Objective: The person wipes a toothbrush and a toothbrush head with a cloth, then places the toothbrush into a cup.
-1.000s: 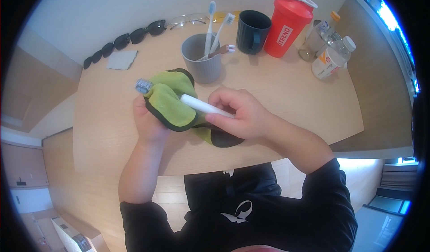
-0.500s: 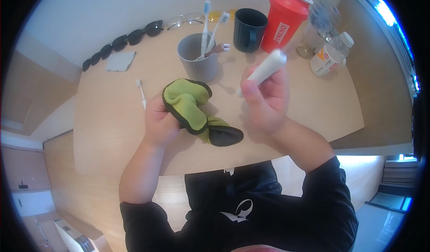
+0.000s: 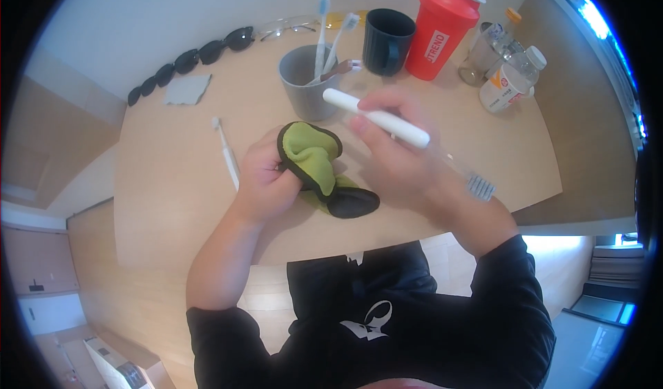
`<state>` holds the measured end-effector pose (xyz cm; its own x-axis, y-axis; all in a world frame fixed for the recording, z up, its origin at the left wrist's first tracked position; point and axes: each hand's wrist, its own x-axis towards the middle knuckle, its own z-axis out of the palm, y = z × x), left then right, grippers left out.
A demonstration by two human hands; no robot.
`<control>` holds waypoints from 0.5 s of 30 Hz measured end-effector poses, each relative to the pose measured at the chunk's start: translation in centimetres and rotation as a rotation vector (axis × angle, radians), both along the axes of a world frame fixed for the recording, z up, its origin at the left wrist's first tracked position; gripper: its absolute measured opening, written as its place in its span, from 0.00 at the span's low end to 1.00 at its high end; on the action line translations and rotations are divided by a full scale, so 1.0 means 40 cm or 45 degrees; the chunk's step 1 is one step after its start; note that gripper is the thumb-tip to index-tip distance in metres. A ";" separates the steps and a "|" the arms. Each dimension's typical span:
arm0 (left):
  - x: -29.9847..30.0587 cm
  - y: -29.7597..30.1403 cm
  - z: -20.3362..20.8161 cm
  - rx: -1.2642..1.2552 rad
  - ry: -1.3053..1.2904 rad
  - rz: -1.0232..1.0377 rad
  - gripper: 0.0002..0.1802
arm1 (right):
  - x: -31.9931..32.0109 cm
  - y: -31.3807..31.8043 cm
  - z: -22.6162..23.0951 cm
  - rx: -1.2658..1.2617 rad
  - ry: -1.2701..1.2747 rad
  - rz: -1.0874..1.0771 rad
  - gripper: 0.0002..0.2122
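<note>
In my left hand (image 3: 268,175) is a bunched green cloth (image 3: 309,150) with black edging, its lower end with a dark underside hanging to the right. My right hand (image 3: 397,150), slightly smeared by motion, grips a white toothbrush (image 3: 394,125) by its thick handle. The handle's end points toward the grey ribbed cup (image 3: 307,92), and the bristle head lies over my right wrist. Inside that cup stand several toothbrushes (image 3: 323,36), one of them brown. Left of my left hand, another white toothbrush (image 3: 226,155) lies on the table.
Sunglasses (image 3: 186,61) and clear glasses (image 3: 283,27) line the table's back edge, near a grey cloth piece (image 3: 187,90). Behind the cup stand a dark mug (image 3: 383,47) and a red shaker bottle (image 3: 438,33). Clear bottles (image 3: 511,81) stand at the right, beside a wooden panel (image 3: 580,85).
My right hand has turned the toothbrush: its handle now points left toward the cup and the bristles show over the wrist. The left hand has shifted slightly right with the cloth.
</note>
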<state>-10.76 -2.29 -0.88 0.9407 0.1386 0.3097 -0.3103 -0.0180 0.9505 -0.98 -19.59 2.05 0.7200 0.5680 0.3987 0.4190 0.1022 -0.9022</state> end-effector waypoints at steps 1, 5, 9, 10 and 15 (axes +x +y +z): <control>0.001 0.001 -0.004 0.007 0.024 -0.007 0.11 | -0.001 -0.001 0.019 -0.012 -0.063 -0.024 0.08; 0.000 0.013 -0.013 0.040 -0.018 0.004 0.11 | 0.038 0.027 0.081 -0.041 -0.330 -0.030 0.08; 0.007 0.021 -0.016 0.264 -0.136 0.054 0.12 | 0.090 0.080 0.130 -0.133 -0.462 -0.048 0.09; 0.009 0.020 -0.015 0.300 -0.155 0.068 0.12 | 0.104 0.092 0.140 -0.164 -0.439 -0.016 0.09; 0.002 0.010 0.015 0.327 -0.180 0.103 0.11 | 0.124 0.131 0.207 -0.612 -0.338 -0.088 0.14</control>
<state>-10.70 -1.89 -0.28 0.8749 0.1115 0.4714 -0.4270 -0.2819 0.8592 3.98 -14.36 10.33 0.6721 0.6858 0.2791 0.6295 -0.3309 -0.7030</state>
